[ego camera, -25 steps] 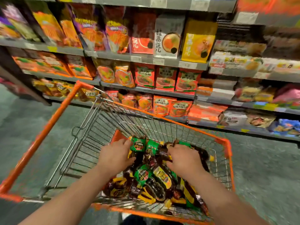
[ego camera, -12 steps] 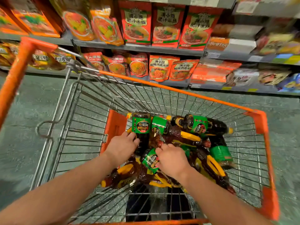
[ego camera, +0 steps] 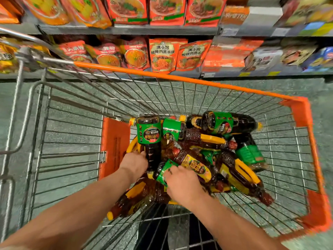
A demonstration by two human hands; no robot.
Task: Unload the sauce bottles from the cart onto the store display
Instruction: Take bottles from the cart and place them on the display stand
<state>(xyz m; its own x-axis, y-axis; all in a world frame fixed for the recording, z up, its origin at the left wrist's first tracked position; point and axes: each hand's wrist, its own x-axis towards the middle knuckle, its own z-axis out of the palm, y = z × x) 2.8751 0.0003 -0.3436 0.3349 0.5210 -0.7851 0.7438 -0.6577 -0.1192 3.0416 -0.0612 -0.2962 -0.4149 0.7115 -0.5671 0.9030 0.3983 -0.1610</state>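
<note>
A wire cart with an orange rim holds a heap of several dark sauce bottles with green or yellow labels. My left hand is down in the heap, fingers wrapped on the neck of a tall green-label bottle that points away from me. My right hand is closed over another green-label bottle lying just beside it. A yellow-label bottle lies against my right knuckles. More bottles are piled toward the cart's far right.
An orange plastic flap stands in the cart left of the bottles. Beyond the cart, grey store shelves carry red and orange noodle packets. Green-grey floor shows through the wire on both sides.
The view has tilted lower and closer over the cart. Both hands stay in the heap; the left has closed on the tall bottle's neck, the right has shifted onto the green-label bottle.
</note>
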